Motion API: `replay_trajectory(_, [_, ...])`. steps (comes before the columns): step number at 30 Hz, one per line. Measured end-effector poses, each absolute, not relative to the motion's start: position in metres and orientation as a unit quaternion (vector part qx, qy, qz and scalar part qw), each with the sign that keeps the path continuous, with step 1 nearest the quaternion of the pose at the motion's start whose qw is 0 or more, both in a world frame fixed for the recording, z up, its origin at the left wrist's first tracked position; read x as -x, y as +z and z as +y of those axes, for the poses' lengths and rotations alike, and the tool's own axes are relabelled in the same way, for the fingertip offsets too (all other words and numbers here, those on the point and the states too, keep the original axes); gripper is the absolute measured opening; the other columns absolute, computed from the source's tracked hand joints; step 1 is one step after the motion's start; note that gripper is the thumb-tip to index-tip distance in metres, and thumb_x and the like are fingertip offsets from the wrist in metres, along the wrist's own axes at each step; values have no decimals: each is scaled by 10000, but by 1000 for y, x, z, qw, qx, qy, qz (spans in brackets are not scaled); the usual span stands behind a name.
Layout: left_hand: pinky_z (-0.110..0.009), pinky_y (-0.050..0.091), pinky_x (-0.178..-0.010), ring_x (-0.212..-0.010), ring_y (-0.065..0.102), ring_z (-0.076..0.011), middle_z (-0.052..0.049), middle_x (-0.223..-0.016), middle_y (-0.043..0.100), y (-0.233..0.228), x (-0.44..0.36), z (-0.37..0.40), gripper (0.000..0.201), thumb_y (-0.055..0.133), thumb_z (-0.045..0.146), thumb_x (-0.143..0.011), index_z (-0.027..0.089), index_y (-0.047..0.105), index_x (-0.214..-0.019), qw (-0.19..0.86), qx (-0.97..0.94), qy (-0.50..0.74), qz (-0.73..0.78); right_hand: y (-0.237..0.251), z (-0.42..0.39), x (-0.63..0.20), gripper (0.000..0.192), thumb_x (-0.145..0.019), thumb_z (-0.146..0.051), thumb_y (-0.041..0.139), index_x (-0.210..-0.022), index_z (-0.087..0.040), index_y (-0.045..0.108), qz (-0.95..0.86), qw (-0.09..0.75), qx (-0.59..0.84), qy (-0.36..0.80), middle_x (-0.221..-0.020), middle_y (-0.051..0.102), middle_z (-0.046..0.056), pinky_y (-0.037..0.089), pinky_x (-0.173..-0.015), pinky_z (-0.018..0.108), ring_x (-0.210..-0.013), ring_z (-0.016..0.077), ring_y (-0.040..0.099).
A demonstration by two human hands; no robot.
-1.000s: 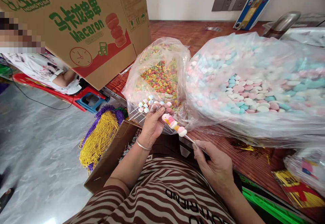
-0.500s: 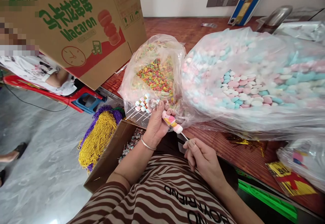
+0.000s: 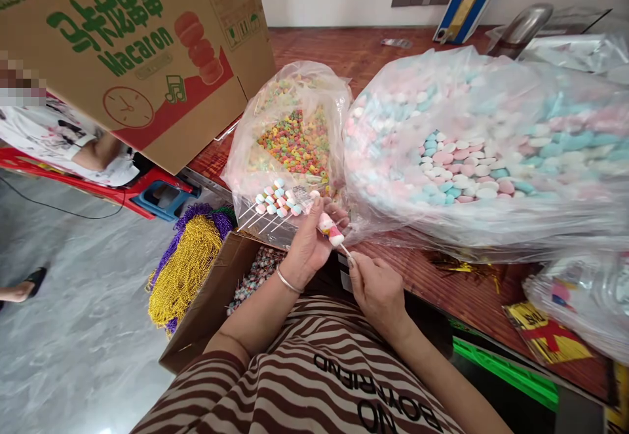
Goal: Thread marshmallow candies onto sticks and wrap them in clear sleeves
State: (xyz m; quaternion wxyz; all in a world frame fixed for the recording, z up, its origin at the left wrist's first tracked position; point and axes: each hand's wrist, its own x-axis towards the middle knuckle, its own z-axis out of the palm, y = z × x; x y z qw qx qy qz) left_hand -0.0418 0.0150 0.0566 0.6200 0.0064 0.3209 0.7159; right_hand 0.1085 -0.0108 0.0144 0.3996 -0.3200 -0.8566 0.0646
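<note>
My left hand [image 3: 310,244] is closed round a small printed clear wrapper [image 3: 325,223], with the thumb on top. A candy skewer [image 3: 336,236], pink and white, sits partly within the wrapper, its lower white piece nearest my right hand. The fingers of my right hand [image 3: 378,288] pinch the skewer's white stick at its lower end. Just beyond my left hand, several finished-looking candy skewers [image 3: 278,200] in blue, pink and white lie side by side, sticks pointing left. Part of the wrapper is hidden by my left fingers.
Behind stand a bag of small ring candies [image 3: 295,142] and a large bag of pastel candies [image 3: 462,165]. A cardboard carton [image 3: 196,106] rises at left. An open box [image 3: 196,319] below holds skewers; gold beads [image 3: 189,270] hang beside it. A seated person [image 3: 63,136] is at far left.
My right hand has moved up and left, pushing the candy skewer deeper into the wrapper, so less of it and its stick shows. The view has shifted slightly.
</note>
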Motion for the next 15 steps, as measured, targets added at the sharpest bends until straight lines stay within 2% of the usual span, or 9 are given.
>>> replay_trajectory(2, [-302,575,-792,-827,709,-153,-41,-939,720,57,50,18,203,724,348,-896,172,679,-987,596,-14,734,325,16,-11,-111,206,-1028,-152,457,-959,-161,650,-858,396,318,81,-692,698,32,440,-646,269,-553,136,548])
replay_trajectory(3, [-297,578,-792,-820,709,-146,-39,-931,720,58,55,20,173,701,318,-916,172,680,-1007,586,-16,744,320,17,-11,-112,206,-1028,-151,453,-952,-164,644,-859,394,315,88,-701,699,33,439,-649,269,-560,137,551])
replay_trajectory(5, [-232,561,-698,-653,653,-88,10,-764,661,61,62,23,102,645,242,-956,161,676,-1008,584,-12,754,302,18,-11,-114,199,-1029,-148,452,-964,-157,640,-864,392,302,90,-693,691,28,439,-656,267,-560,135,550])
replay_trajectory(8, [-127,441,-495,-413,419,-15,89,-557,435,67,68,27,131,592,223,-991,127,656,-927,628,24,725,281,16,-10,-117,160,-1025,-141,482,-1035,-122,641,-878,390,273,47,-632,656,6,444,-684,279,-534,128,536])
replay_trajectory(10, [-102,393,-438,-387,358,-4,98,-542,382,71,69,28,186,613,262,-982,114,633,-871,662,58,692,282,15,-9,-118,144,-1014,-132,517,-1094,-100,632,-884,389,259,-1,-608,641,-6,447,-701,292,-528,126,536])
replay_trajectory(15, [-108,409,-422,-396,367,-11,89,-553,385,72,61,30,284,647,370,-954,109,614,-846,700,102,640,301,17,-12,-118,189,-990,-116,546,-1168,-91,604,-883,395,249,-45,-590,631,-15,452,-691,305,-518,126,535])
